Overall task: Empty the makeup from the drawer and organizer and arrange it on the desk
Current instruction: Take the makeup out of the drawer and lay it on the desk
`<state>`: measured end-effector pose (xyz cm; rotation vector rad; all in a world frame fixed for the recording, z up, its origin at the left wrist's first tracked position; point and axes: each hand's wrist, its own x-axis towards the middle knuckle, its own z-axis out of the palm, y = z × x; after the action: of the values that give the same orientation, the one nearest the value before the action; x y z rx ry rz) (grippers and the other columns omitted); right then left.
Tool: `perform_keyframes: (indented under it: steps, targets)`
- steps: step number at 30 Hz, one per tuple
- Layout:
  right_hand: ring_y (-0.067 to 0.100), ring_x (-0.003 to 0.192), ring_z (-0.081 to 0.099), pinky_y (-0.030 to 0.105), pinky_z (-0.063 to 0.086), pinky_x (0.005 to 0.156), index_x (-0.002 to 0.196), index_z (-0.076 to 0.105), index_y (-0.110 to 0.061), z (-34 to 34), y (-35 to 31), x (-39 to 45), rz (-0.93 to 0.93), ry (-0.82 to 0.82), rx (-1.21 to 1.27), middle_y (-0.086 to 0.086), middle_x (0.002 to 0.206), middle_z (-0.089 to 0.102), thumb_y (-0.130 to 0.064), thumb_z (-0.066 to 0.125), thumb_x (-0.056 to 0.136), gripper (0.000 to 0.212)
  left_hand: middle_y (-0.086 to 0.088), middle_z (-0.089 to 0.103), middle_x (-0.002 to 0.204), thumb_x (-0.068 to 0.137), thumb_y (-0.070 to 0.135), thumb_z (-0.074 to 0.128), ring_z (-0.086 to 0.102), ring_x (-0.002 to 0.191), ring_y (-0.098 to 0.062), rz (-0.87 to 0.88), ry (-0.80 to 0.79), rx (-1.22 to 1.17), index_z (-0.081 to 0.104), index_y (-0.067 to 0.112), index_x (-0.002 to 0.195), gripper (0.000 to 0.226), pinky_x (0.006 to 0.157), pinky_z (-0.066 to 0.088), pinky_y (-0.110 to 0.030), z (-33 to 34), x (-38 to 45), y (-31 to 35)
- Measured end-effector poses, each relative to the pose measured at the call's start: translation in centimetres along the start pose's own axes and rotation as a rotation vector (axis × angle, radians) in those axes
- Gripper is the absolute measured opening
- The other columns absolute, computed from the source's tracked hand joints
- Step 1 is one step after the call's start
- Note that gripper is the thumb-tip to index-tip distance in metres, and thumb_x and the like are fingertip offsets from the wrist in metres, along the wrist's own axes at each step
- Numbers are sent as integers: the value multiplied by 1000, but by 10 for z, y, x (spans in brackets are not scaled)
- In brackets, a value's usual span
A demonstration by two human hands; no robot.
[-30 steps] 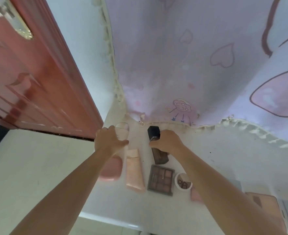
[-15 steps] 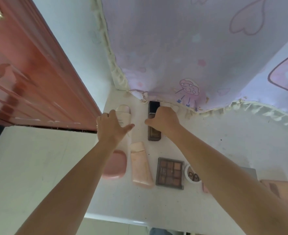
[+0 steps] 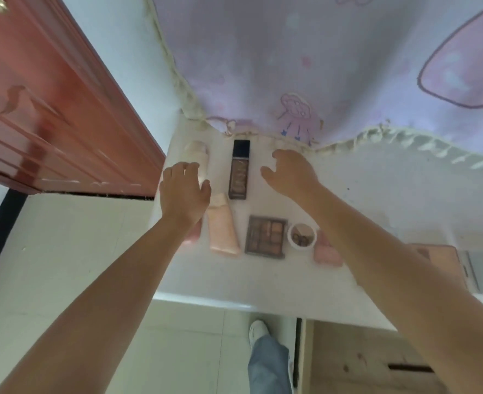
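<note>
Your left hand (image 3: 184,194) rests loose fingers on the pale cream bottle (image 3: 197,155), apparently to steady it. The dark rectangular foundation bottle (image 3: 239,169) lies beside it on the white desk (image 3: 376,194). Your right hand (image 3: 290,173) hovers half-curled, holding nothing. The small white round pot (image 3: 302,235) nearer you holds something brownish.

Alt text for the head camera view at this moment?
Two bare hands hover over a white desk: the left hand rests on a pale bottle, the right hand is open beside a dark bottle. Nearer lie a pink tube, an eyeshadow palette and a small round jar.
</note>
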<state>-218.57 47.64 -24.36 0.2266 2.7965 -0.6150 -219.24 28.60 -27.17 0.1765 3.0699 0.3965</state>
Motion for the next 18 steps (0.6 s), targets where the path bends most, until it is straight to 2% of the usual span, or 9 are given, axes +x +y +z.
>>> perform_keyframes:
  steps: [2, 4, 6, 11, 15, 18]
  targets:
    - [29, 123, 43, 34, 36, 99, 132, 40, -4, -10, 22, -19, -14, 40, -39, 15, 133, 47, -31, 41, 94, 47, -20, 58, 117, 88, 23, 47, 51, 112, -38, 98, 33, -23, 57, 0, 117, 38, 95, 39, -43, -3, -19, 24]
    - [31, 123, 41, 35, 35, 100, 131, 42, -5, -19, 48, -48, -31, 91, -68, 15, 132, 46, -30, 42, 93, 45, -21, 67, 94, 79, 24, 39, 62, 89, -41, 233, 20, -65, 65, -3, 97, 41, 78, 50, -42, 2, -43, 56]
    - [31, 124, 40, 35, 34, 100, 131, 42, -6, -24, 79, -83, -44, 126, -67, 14, 133, 45, -27, 43, 93, 44, -18, 69, 83, 74, 24, 38, 66, 76, -38, 344, 6, -71, 67, -2, 88, 42, 70, 53, -40, 15, -72, 91]
    - [31, 126, 40, 38, 34, 104, 124, 51, -1, -22, 192, -191, -48, 223, -35, 17, 134, 46, -19, 49, 90, 39, -12, 69, 85, 70, 20, 40, 66, 76, -31, 442, -61, -76, 67, 4, 89, 36, 67, 54, -33, 57, -167, 193]
    - [34, 122, 45, 39, 36, 101, 122, 52, 4, -19, 290, -278, 27, 222, -46, 21, 129, 52, -14, 52, 89, 38, -12, 70, 89, 73, 19, 45, 66, 79, -31, 463, -90, -71, 67, 5, 94, 33, 69, 55, -38, 98, -243, 267]
    - [44, 98, 61, 47, 48, 87, 102, 62, 12, -9, 355, -328, 82, 257, -6, 30, 105, 63, -8, 58, 78, 32, -9, 69, 81, 70, 20, 44, 66, 71, -28, 495, -199, -52, 68, 8, 87, 32, 61, 55, -32, 124, -296, 314]
